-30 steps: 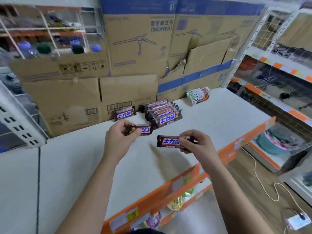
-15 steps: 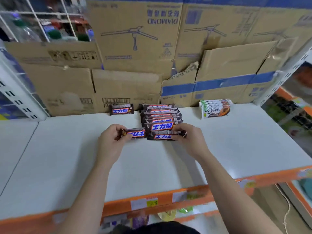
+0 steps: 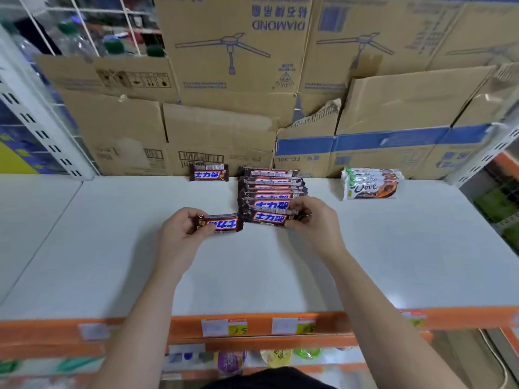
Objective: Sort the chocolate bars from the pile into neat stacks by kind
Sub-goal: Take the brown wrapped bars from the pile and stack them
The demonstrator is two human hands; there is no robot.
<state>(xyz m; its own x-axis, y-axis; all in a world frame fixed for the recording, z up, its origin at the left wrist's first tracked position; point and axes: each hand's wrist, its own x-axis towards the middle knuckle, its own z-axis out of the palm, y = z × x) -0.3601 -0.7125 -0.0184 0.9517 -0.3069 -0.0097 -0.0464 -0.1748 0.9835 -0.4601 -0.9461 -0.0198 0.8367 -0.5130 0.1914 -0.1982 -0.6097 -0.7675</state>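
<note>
Glossy bar wrappers (image 3: 269, 204), matt white shelf (image 3: 112, 248), rough cardboard boxes (image 3: 219, 136)

Shop, likely small grocery. White metal shelf (image 3: 365, 262) with orange front edge (image 3: 365, 318) carrying price tags (image 3: 237, 327). Packaged goods on lower shelf (image 3: 275, 357) below. Far side: stacked cardboard boxes (image 3: 230, 66) as stock. Far left: wire rack with bottles (image 3: 112, 46). Chocolate bars (image 3: 271, 192) and Dove packs (image 3: 370, 183) laid out on shelf.
</note>
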